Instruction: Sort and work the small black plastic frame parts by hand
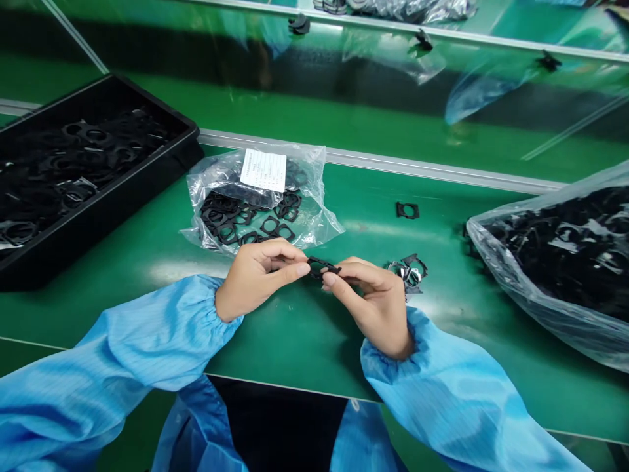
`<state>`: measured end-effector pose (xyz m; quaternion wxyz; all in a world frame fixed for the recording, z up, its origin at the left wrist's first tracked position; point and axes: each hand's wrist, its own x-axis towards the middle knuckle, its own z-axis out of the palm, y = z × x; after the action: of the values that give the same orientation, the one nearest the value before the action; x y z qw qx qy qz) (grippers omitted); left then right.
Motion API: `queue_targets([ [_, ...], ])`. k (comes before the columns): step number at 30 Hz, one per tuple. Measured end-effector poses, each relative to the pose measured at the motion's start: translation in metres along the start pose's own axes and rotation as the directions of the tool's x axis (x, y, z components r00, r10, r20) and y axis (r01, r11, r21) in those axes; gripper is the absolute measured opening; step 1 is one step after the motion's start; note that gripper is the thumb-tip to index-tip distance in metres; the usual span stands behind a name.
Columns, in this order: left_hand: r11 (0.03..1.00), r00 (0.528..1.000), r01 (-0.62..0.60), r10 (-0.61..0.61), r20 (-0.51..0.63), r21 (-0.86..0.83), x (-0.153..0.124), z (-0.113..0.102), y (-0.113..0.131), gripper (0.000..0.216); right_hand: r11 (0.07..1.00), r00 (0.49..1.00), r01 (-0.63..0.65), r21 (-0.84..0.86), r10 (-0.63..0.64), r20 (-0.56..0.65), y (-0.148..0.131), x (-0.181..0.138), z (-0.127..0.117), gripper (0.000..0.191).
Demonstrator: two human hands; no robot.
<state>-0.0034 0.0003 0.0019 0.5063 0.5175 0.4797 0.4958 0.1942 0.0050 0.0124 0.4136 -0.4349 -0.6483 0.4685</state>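
The left hand (pixel 260 275) pinched the left end of a small black part (pixel 323 267) between thumb and forefinger. Its other fingers were curled under and mostly out of sight. The right hand (pixel 376 301) gripped the right end of the same piece with thumb and fingertips. The part was held between both hands, just above the green table (pixel 304 334), near the front edge and about mid-view. Only a thin dark sliver of it showed, because fingers covered both ends, so its shape was hard to make out. Blue sleeves (pixel 147 341) with gathered cuffs hid both wrists and ran out of the bottom of the view.

Just right of the right hand lay a small heap of black frames (pixel 411 269), partly hidden behind the knuckles. Farther off, a single black frame (pixel 407 210) lay alone on the table. Beyond the left hand sat a clear bag (pixel 314 223) of flat black frames. It carried a white label (pixel 263 170) whose print was too blurred to read.

At the far left stood a black tray (pixel 122 203), cut off by the edge, its contents a dark jumble. At the right a larger clear bag (pixel 496 252) of black pieces was also cut off. Past the metal rail (pixel 417 167) everything was smeared and unclear.
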Motion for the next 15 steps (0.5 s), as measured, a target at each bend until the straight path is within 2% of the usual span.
queue_targets([
  [5,1.0,1.0,0.016,-0.016,0.008,0.014,0.0003,-0.0005,0.001,0.029,0.999,1.0,0.017,-0.042,-0.017,0.013,-0.0015,0.0007,-0.0007,0.024],
  [15,0.998,0.994,0.064,-0.063,0.093,-0.003,-0.0001,0.0,-0.0002,0.03,0.999,0.999,-0.044,-0.02,0.044,0.027,-0.0027,0.0003,-0.0004,0.026],
])
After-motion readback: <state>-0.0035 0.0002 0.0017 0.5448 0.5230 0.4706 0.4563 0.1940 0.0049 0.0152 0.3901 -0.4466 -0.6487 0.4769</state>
